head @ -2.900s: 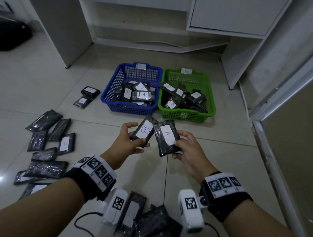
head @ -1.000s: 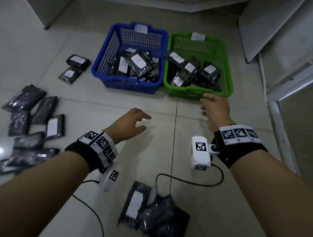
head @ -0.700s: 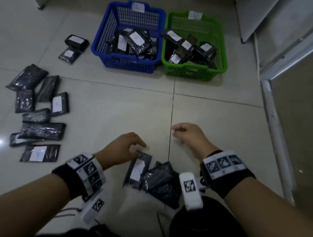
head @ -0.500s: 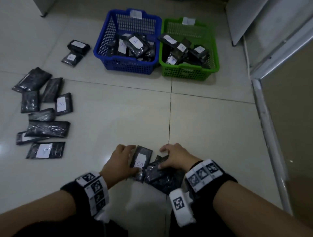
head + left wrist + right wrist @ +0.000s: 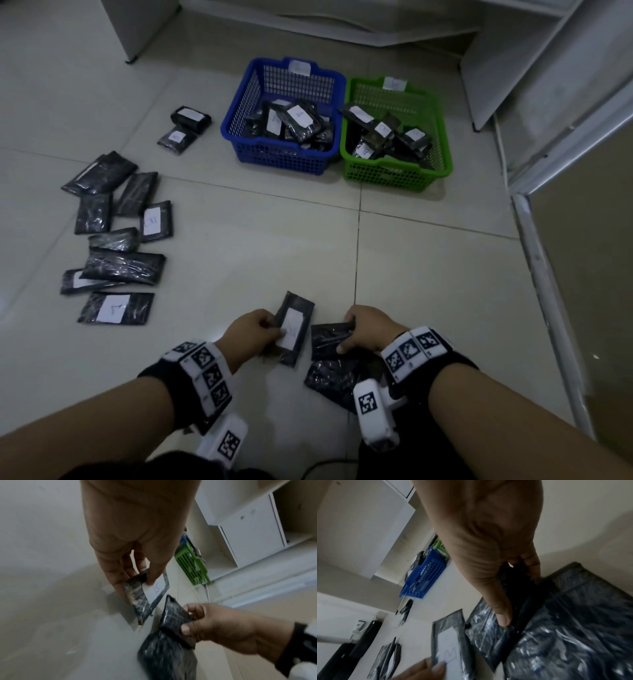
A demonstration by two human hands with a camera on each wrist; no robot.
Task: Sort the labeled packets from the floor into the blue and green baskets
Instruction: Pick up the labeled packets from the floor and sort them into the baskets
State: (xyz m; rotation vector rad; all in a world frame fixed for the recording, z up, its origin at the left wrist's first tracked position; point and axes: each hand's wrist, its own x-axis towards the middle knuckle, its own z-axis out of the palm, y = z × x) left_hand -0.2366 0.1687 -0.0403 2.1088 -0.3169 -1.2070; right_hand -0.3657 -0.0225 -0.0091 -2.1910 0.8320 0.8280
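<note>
My left hand (image 5: 255,329) pinches a black packet with a white label (image 5: 294,327) just above the floor; the thumb lies on the label (image 5: 154,588). My right hand (image 5: 363,329) grips the edge of a second black packet (image 5: 329,337), label side hidden (image 5: 488,628). That packet lies over another black packet (image 5: 337,380) on the tiles. The blue basket (image 5: 284,157) and the green basket (image 5: 394,174) stand side by side farther ahead, each holding several labeled packets.
Several black packets (image 5: 116,240) lie scattered on the floor at the left, and two more (image 5: 185,126) sit left of the blue basket. A white cabinet (image 5: 507,61) and a door frame (image 5: 548,291) border the right side.
Both hands came back empty from the baskets, dropped to the pile near me and each took hold of a packet. Since half a second ago the left packet has lifted slightly.
</note>
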